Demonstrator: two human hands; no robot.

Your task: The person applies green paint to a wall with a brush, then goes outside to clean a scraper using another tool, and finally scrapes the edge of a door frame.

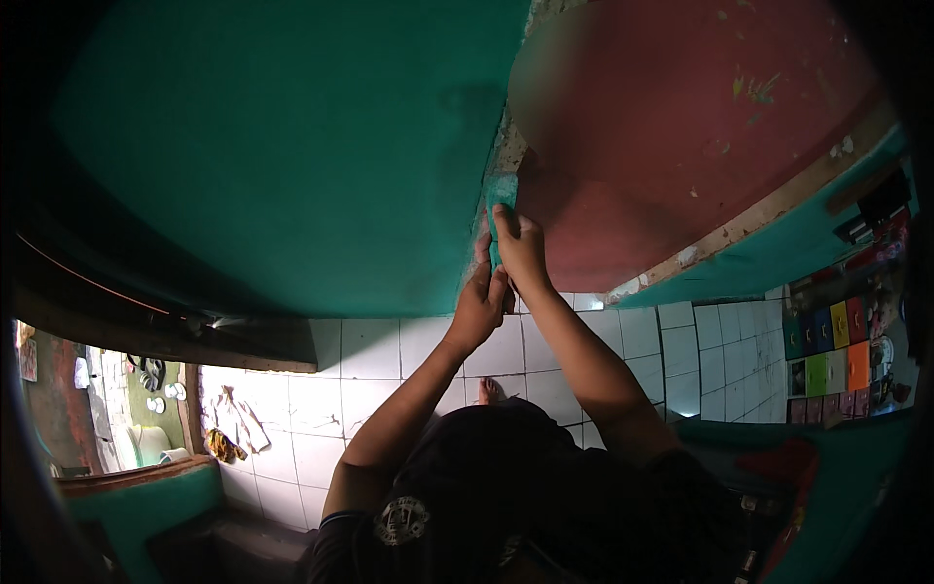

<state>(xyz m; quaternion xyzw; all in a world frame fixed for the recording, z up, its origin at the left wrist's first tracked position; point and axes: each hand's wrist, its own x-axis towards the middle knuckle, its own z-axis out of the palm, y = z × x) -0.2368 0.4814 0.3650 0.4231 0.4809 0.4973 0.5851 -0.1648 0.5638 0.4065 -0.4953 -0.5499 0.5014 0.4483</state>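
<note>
A flat green piece [503,188] with a paler, worn upper end lies against the rough edge between the green wall [292,156] and a dull red panel [662,146]. Wrapped round it is my right hand [520,243], its thumb pressed along the front face. Just below and to the left, my left hand [479,300] closes on the lower part of the same piece, fingers pointing up along the wall edge. The hands nearly touch. Much of the piece is hidden by my fingers, so its exact kind cannot be made out.
White tiles [370,347] cover the floor, with my bare foot [489,390] below. Crumpled cloths [233,428] lie at left, near an opening [117,409] in the wall. A cabinet of coloured drawers [827,336] stands at right. Bare, chipped strips [759,214] border the red panel.
</note>
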